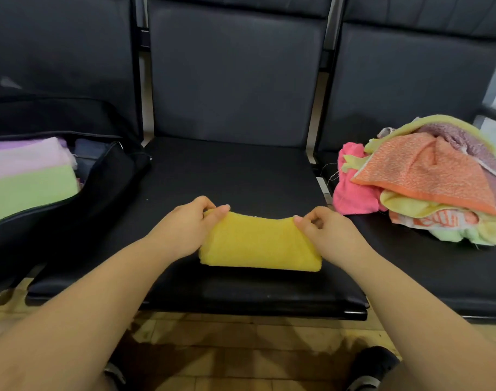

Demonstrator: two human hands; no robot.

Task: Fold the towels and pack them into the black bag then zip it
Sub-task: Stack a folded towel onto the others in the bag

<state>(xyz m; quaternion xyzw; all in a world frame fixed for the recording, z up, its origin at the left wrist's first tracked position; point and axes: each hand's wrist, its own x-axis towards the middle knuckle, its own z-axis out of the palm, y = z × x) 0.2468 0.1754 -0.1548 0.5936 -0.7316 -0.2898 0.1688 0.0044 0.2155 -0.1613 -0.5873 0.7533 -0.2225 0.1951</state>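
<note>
Soft, even indoor light with faint shadows, slight overall blur, and wide-angle bending at the edges.

Single head view, looking forward-down, close over seat (232, 176)

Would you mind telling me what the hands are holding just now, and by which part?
Both hold the folded yellow towel: left hand and right hand each pinch a far top corner.

Black bag (111, 176) cut by left edge; towel pile (427, 187) by right.
</note>
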